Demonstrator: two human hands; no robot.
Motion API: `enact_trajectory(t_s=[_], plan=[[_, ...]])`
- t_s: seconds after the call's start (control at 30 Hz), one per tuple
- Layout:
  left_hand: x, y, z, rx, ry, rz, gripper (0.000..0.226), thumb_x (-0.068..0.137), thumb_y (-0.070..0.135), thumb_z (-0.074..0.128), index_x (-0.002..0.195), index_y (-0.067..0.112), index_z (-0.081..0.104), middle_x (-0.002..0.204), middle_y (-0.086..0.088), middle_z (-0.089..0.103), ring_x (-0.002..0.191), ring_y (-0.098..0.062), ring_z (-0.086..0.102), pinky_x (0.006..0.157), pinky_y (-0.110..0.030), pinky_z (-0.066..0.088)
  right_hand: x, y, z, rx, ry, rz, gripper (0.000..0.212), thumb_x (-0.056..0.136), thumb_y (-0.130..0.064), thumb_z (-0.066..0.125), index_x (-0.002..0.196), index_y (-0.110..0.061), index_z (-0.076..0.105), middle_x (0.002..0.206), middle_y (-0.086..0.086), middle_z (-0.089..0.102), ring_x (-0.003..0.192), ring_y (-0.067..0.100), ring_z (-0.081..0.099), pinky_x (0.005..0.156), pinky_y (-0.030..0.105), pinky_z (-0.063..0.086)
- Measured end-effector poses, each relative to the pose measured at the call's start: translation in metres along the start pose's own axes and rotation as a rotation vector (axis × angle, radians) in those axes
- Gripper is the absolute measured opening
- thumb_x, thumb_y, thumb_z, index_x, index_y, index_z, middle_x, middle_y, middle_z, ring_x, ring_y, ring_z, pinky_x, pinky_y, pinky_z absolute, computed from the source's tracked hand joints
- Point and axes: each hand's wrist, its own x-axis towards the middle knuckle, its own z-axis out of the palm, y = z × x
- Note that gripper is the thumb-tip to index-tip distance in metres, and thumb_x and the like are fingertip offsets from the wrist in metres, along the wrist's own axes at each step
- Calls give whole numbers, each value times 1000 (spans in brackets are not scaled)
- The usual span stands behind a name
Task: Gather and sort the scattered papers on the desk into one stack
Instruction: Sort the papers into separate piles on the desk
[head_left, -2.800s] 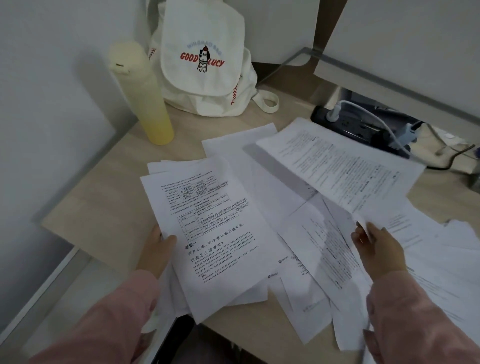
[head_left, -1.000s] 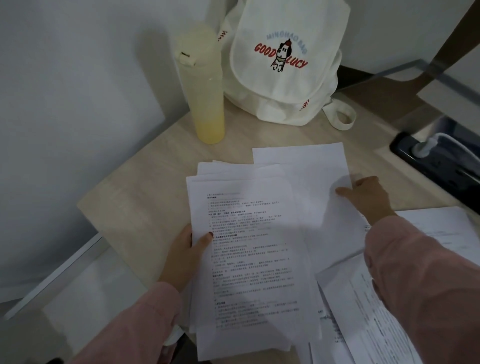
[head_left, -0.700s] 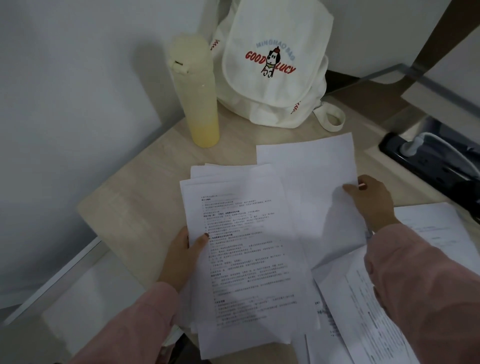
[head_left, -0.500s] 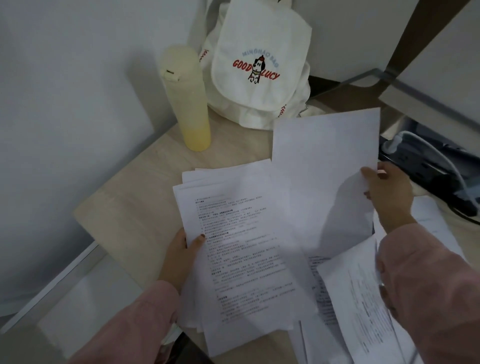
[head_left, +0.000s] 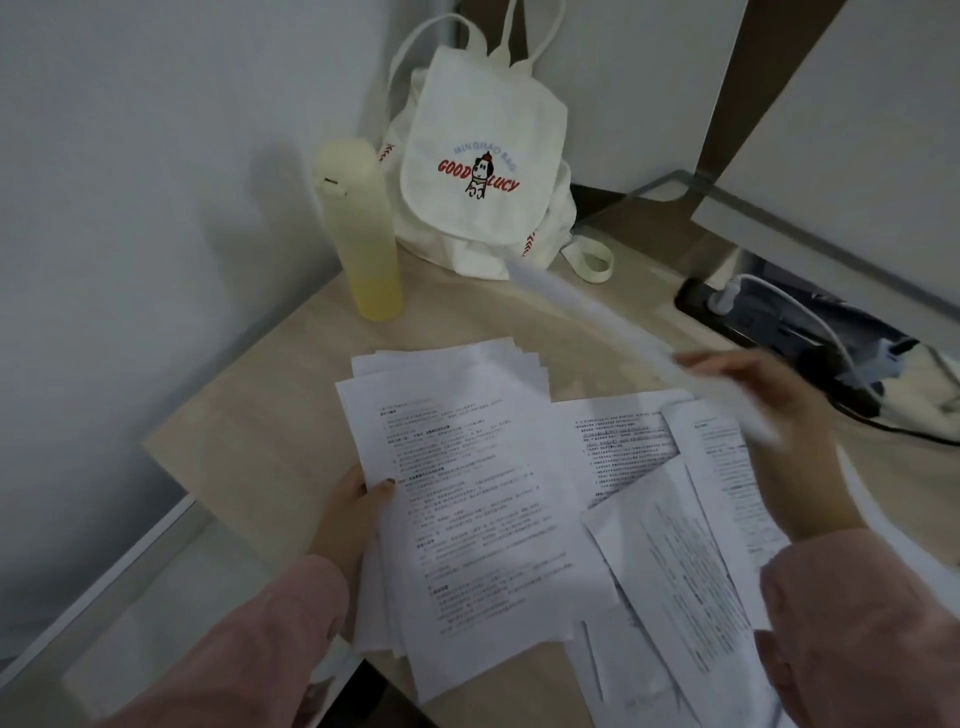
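A stack of printed white papers (head_left: 467, 499) lies on the wooden desk (head_left: 249, 441), its near end hanging over the front edge. My left hand (head_left: 353, 514) grips the stack's left edge, thumb on the top page. My right hand (head_left: 763, 415) holds a single white sheet (head_left: 597, 312) in the air above the desk; the sheet is seen nearly edge-on and blurred by motion. More loose printed pages (head_left: 675, 545) lie overlapping to the right of the stack, partly under my right forearm.
A pale yellow bottle (head_left: 363, 234) stands at the back left near the wall. A white canvas backpack (head_left: 478, 166) leans in the corner. A black power strip (head_left: 769, 322) with a white plug and cable lies at the right.
My right hand has lifted the blank sheet off the desk and turned it nearly edge-on. A printed page beneath it is uncovered. My left hand still holds the stack.
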Motion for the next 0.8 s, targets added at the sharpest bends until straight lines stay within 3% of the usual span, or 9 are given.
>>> enact_trajectory(t_s=[0.2,0.3,0.37,0.47,0.57,0.67,0.73,0.8], plan=[[-6,-1,0,-69,-18,-46,34,95,9,44,128,8,53,121,-10,60,96,-21,58,83,-32,47,-33,64,11,-111,-198,226,52,74,26,38,58,-17,63,81,-16,74,87,-2,65,80,7,48],[-10,-2,2,-111,-18,-76,30,97,18,43,122,12,57,111,-5,64,85,-14,60,68,-26,47,-46,89,15,-170,-236,288,51,76,26,40,57,-16,61,75,-18,73,79,-6,64,78,5,46],[-10,-6,1,-100,-6,-99,34,98,22,41,127,11,55,119,-6,62,90,-16,59,79,-30,47,-51,103,16,-207,-241,346,50,77,23,42,58,-18,63,73,-18,73,75,-5,64,78,10,48],[-11,-9,1,-77,-11,-102,34,97,21,43,127,12,55,121,-5,61,96,-18,58,94,-35,44,-62,121,18,-306,-287,385,61,78,22,42,65,-32,67,86,-8,72,88,9,65,86,17,48],[-11,-12,2,-67,-21,-102,31,97,18,44,124,11,56,116,-2,63,97,-18,58,97,-36,42,-73,126,25,-408,-286,371,46,81,21,44,86,-20,63,102,5,66,97,20,62,83,0,43],[-11,-14,2,-83,-8,-110,28,96,16,44,119,11,58,112,-5,62,93,-18,58,95,-35,43,-75,122,29,-426,-108,419,23,83,7,57,87,-14,67,92,8,67,86,22,61,67,-8,38],[-12,-16,3,-85,-11,-114,26,96,15,44,118,11,58,111,-7,60,92,-18,57,92,-33,42,-71,118,29,-503,-12,421,15,84,-2,59,81,-12,69,79,9,67,78,26,63,57,-3,40],[-12,-16,4,-94,-9,-111,28,97,16,43,120,9,57,109,-7,60,90,-17,56,89,-31,42,-68,108,32,-601,7,407,11,87,-14,59,79,-15,67,75,9,68,77,27,66,56,12,43]])
